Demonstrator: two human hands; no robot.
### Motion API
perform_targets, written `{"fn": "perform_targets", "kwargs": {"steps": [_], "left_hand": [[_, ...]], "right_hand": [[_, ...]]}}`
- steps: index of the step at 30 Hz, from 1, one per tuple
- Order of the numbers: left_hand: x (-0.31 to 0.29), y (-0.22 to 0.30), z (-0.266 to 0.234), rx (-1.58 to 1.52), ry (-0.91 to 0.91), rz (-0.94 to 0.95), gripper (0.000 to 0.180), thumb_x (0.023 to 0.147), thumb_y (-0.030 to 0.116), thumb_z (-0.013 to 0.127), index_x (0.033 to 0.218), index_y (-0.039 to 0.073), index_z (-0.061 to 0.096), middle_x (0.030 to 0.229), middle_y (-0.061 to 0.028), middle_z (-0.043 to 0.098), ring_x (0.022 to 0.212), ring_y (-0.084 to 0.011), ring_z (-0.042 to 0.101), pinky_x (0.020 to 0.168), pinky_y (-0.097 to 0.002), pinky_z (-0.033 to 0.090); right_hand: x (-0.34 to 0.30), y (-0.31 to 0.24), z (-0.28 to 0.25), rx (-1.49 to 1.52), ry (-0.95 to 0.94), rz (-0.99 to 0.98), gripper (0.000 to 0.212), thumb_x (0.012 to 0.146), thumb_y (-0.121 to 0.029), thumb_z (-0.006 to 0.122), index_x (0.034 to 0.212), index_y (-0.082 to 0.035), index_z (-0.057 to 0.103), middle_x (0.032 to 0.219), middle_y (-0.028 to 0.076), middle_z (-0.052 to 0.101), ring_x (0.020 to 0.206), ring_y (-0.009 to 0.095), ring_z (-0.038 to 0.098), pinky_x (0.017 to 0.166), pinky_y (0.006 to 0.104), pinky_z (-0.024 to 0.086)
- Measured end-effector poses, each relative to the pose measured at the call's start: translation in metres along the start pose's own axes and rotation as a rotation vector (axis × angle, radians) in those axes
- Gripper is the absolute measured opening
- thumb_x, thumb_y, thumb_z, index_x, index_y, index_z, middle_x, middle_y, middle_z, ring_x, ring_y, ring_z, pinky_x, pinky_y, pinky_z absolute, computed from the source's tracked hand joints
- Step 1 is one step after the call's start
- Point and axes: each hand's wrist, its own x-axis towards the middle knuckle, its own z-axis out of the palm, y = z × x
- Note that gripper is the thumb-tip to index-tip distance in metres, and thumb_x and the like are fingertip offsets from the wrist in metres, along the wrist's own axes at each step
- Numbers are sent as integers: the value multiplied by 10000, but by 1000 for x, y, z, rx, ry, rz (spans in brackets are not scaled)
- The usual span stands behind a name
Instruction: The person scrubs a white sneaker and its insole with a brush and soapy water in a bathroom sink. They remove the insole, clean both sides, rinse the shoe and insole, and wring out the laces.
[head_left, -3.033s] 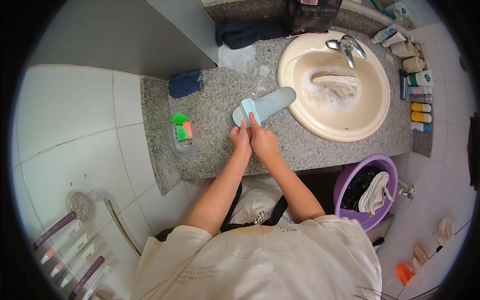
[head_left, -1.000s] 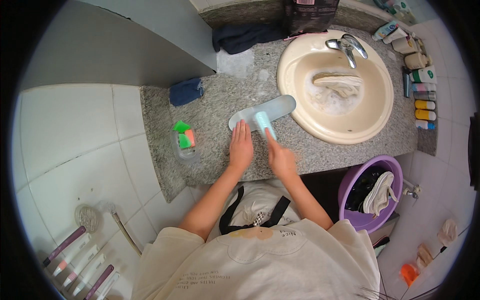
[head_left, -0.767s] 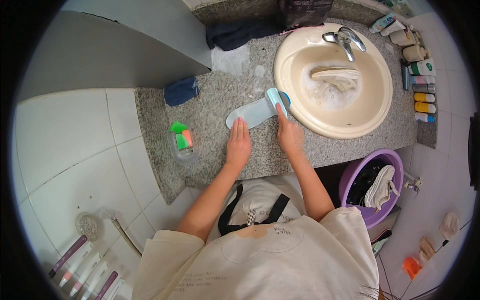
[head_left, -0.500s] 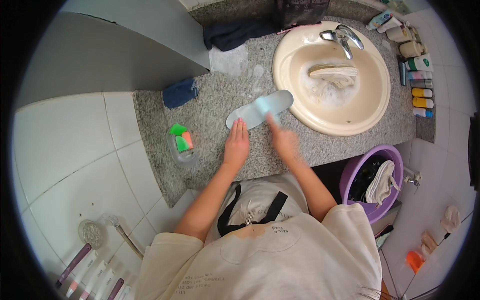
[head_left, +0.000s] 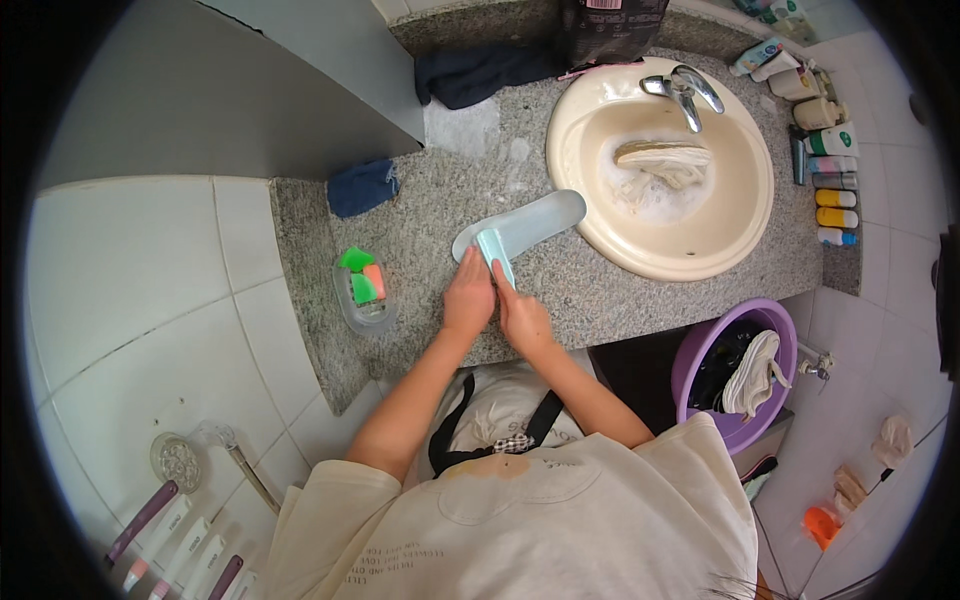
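A pale grey insole (head_left: 540, 222) lies slanted on the granite counter, its far right end against the sink's rim. My left hand (head_left: 470, 292) rests on its near left end with the fingers stretched out flat. My right hand (head_left: 522, 318) is closed around a light-blue scrub brush (head_left: 494, 252), which is laid over that same end, right beside the left fingers. The brush's underside is hidden. In the cream sink (head_left: 563, 150), a wet cream-coloured fabric item (head_left: 668, 163) sits in white suds.
A clear dish (head_left: 372, 318) holds green and orange pieces at the left. Dark cloths (head_left: 362, 188) lie farther back. A chrome faucet (head_left: 686, 92) tops the sink. Bottles and tubes (head_left: 832, 140) line the right edge. Below hangs a purple basin (head_left: 686, 365) holding dark and cream items.
My right hand has drawn the brush left and nearer along the insole, from its middle to the end by my left hand. My left hand stays in place.
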Motion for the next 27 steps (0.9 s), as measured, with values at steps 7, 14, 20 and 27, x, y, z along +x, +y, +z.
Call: {"fn": "perform_targets", "kwargs": {"steps": [7,14,20,27], "left_hand": [[33,-44,5,-576,162,-626,214,761,45,691,957,-25,638,963,-165,666,845,-260,651,726,-366,496],[21,-46,12,-1047,175,-928,187,812,7,673,980,-70,642,834,-122,691,666,-171,658,573,-298,534],[16,-42,-7,-1110,124,-985,270,855,22,641,1101,-84,607,951,-143,680,768,-177,670,632,-277,566],[12,-42,-7,-1185,148,-1020,270,870,36,621,1113,-81,600,964,-135,674,791,-185,665,665,-297,573]], "right_hand": [[19,23,-49,-126,-108,-66,522,924,-162,510,1425,-216,373,624,223,596,537,397,587,526,508,462],[-9,-13,-7,-11,-216,-14,520,915,-108,492,1418,-177,382,661,232,611,547,408,593,518,496,473],[35,11,-30,-82,69,126,537,897,-85,479,1417,-176,382,712,233,630,562,384,616,525,492,483],[49,6,-46,-122,52,61,548,906,-122,509,1432,-144,356,656,241,611,546,401,602,501,491,473]]}}
